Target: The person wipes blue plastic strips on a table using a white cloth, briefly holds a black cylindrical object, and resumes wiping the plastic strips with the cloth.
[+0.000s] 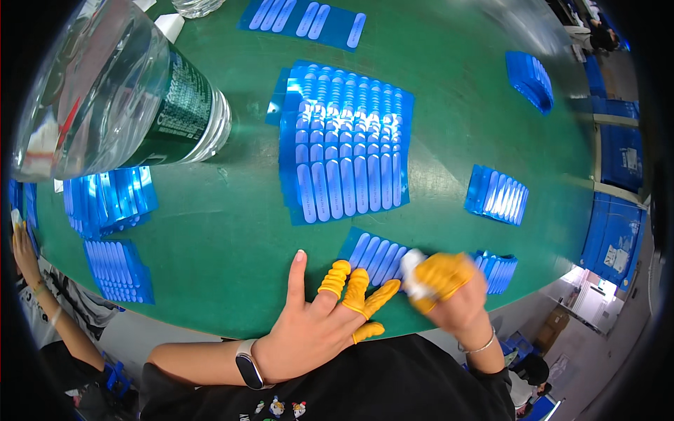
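Observation:
A blue film sheet with a row of pale, rounded strips (379, 256) lies at the table's near edge. My left hand (316, 319) is spread palm down, its yellow-covered fingertips resting on the lower left of that sheet. Yellow finger cots cover most of its fingers; the little finger is bare. Closed and smeared by motion, my right hand (453, 288) grips a white wad that looks like cloth or tissue (414, 274) at the sheet's right end. Yellow cots show on its fingers too. Just beyond is a large overlapping stack of similar blue sheets (347, 147).
Smaller blue stacks lie at right (497, 195), far right (531, 81), beside my right hand (497, 272) and at left (119, 272). Another sheet (303, 21) lies at the back. A large clear bottle (126, 98) looms at upper left. Another person's arm (63, 323) reaches in at left.

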The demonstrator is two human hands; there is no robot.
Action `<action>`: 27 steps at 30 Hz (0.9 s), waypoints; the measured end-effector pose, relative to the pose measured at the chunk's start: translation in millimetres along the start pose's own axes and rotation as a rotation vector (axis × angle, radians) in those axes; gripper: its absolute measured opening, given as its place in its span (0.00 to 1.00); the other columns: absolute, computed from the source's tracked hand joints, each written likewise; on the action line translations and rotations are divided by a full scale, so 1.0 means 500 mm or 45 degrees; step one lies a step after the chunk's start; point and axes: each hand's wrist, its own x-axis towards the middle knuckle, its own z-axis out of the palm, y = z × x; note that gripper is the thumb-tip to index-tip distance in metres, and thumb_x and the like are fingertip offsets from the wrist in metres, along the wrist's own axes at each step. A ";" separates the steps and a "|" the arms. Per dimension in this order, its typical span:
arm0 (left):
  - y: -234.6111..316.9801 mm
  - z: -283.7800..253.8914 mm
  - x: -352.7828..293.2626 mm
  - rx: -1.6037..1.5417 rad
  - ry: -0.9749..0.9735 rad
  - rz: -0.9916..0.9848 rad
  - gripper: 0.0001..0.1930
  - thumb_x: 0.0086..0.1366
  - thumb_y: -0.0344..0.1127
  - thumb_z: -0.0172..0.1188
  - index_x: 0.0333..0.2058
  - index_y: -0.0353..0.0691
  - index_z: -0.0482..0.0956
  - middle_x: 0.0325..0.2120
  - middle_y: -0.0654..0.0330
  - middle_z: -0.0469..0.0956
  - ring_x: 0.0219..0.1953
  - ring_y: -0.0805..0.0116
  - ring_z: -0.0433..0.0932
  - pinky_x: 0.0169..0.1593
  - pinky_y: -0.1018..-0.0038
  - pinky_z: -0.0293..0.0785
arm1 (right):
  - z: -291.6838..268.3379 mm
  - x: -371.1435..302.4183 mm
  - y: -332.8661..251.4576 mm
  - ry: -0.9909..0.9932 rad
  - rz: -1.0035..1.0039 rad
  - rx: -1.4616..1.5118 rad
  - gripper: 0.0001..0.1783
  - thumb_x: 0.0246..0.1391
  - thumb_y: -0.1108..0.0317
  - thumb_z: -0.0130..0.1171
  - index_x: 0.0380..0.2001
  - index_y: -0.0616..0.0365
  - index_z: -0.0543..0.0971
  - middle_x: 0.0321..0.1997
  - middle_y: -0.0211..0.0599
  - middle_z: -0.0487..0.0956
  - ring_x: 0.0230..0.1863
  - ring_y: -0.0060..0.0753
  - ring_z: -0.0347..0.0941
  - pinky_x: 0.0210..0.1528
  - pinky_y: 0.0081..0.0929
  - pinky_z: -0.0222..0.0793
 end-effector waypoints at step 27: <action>0.010 -0.002 0.008 -0.026 0.032 -0.008 0.33 0.54 0.71 0.55 0.56 0.66 0.79 0.46 0.56 0.67 0.51 0.55 0.64 0.62 0.26 0.51 | -0.009 -0.041 0.012 0.177 0.300 -0.013 0.18 0.37 0.74 0.73 0.36 0.61 0.83 0.35 0.38 0.79 0.30 0.38 0.77 0.29 0.28 0.73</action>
